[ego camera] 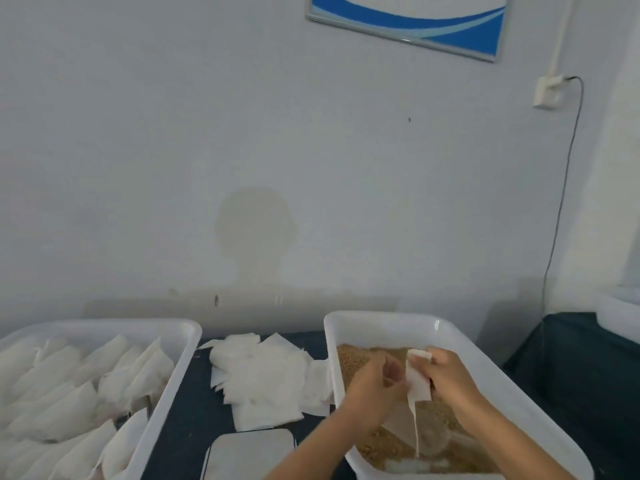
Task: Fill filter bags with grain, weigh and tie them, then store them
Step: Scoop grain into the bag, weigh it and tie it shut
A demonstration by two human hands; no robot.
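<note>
The right hand (450, 379) pinches a white filter bag (417, 381) by its upper edge, fingers curled round it, holding it over the grain (391, 441) in the grain tub (388, 322). The left hand (375, 382) meets the bag from the other side, fingers bent at its mouth; whether it grips or only touches, I cannot tell. A thin string (415, 427) dangles from the bag toward the grain. The risk, as I judge it: the mouth may stay stuck shut or the soft paper may tear if pulled unevenly, and the string could get buried. Left of the tub lies a heap of empty bags (263, 379), a scale (251, 452) in front of them, and farther left a tub of finished bags (86, 393).
</note>
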